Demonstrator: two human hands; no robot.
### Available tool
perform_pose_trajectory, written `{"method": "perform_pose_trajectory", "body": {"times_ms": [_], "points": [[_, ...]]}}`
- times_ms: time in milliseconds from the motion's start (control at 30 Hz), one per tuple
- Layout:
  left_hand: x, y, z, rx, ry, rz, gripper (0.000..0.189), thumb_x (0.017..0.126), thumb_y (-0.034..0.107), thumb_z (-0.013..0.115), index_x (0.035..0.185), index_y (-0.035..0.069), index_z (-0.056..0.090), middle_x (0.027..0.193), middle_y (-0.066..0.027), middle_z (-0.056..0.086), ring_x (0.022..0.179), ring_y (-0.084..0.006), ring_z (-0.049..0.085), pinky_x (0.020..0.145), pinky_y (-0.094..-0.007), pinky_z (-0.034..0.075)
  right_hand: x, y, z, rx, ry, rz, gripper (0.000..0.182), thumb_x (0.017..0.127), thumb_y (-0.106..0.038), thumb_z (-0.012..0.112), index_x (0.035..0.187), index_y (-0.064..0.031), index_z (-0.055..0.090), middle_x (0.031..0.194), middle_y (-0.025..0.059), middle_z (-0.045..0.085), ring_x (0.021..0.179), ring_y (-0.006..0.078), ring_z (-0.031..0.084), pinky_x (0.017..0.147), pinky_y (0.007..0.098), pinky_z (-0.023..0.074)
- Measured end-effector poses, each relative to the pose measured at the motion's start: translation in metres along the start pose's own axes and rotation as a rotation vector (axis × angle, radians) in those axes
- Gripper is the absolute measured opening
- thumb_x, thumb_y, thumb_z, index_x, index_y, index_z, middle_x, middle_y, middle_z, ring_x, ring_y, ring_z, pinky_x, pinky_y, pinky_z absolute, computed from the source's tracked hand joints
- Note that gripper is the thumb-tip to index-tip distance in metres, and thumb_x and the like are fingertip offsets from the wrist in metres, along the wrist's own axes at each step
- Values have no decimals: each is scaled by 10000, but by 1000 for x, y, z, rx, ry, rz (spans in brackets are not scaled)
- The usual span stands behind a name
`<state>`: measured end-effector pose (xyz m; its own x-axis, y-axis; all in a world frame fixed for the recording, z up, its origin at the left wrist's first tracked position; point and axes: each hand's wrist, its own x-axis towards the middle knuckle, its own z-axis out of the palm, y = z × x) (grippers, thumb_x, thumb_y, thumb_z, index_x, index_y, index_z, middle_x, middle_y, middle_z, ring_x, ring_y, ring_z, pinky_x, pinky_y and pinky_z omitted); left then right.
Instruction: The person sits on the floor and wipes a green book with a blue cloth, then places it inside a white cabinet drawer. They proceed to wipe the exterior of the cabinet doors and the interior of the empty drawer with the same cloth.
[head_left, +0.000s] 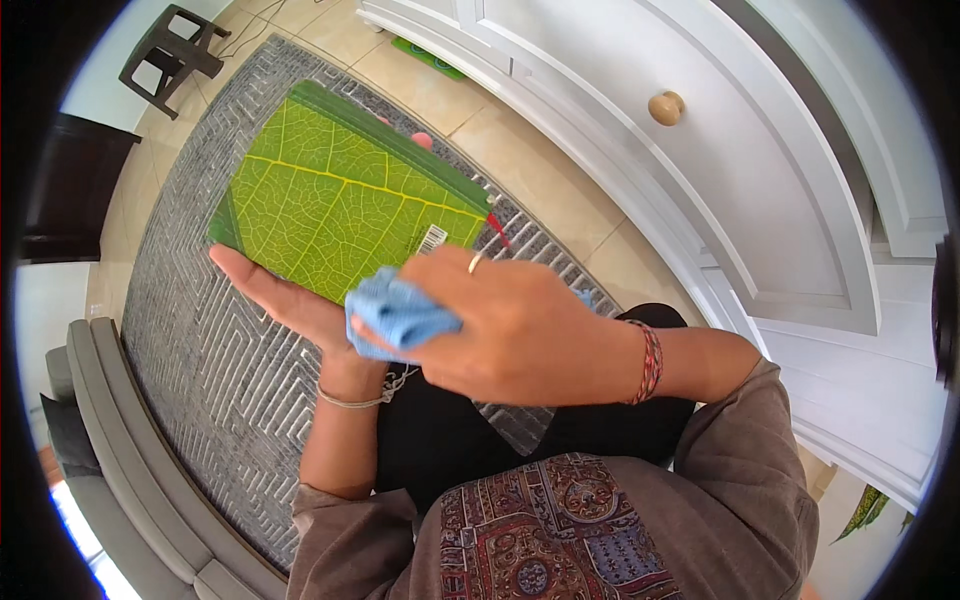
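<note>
A green hardcover notebook (330, 195) with a leaf-vein pattern lies across my left hand (300, 311), tilted above the rug. My left thumb runs along its near edge, and fingertips show past the spine on the far side. A small barcode sticker and a red ribbon (498, 229) are at its right end. My right hand (510, 330), with a ring on one finger, grips a crumpled light-blue cloth (397, 311) over the book's lower corner. Whether the cloth touches the cover cannot be made out. The palm of my left hand is hidden under the book.
A grey patterned rug (217, 315) covers the tiled floor below. To the right, a white cabinet (585, 97) has a door with a wooden knob (666, 108) standing ajar. A grey sofa (120, 420) is at the left, and a dark plastic stool (171, 60) at the upper left.
</note>
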<state>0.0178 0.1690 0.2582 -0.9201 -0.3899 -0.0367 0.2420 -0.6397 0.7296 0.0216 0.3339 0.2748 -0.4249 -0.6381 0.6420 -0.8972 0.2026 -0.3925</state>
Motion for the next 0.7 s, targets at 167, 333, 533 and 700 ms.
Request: {"method": "perform_pose_trajectory", "body": {"times_ms": [167, 333, 533, 700], "points": [[0, 3, 7, -126, -151, -23, 1012, 826, 850, 320, 1561, 158, 250, 1547, -247, 298, 1407, -509, 293, 1159, -635, 254, 2, 10, -9, -65, 80, 154, 162, 754, -141, 688, 909, -107, 719, 937, 102, 563, 762, 199, 626, 558, 312, 537], [-2, 3, 8, -247, -228, -61, 1004, 827, 832, 365, 1557, 151, 265, 1543, -247, 304, 1416, -500, 277, 1157, -639, 255, 1, 19, -12, -145, 61, 227, 206, 743, -152, 703, 945, -113, 718, 963, 117, 569, 790, 219, 635, 564, 322, 538], [8, 0, -13, -394, -351, -86, 998, 835, 787, 425, 1554, 113, 262, 1549, -240, 302, 1434, -479, 255, 1169, -633, 237, -2, -2, -8, -2, -77, 51, 282, 727, -162, 723, 1008, -138, 720, 1003, 128, 586, 838, 231, 648, 589, 324, 555], [8, 3, -15, -484, -348, -159, 986, 835, 795, 437, 1554, 142, 267, 1537, -252, 309, 1420, -494, 269, 1153, -644, 264, -1, 21, -24, -209, 31, 233, 390, 749, -154, 720, 1138, -181, 705, 1057, 132, 594, 843, 222, 656, 608, 314, 561]]}}
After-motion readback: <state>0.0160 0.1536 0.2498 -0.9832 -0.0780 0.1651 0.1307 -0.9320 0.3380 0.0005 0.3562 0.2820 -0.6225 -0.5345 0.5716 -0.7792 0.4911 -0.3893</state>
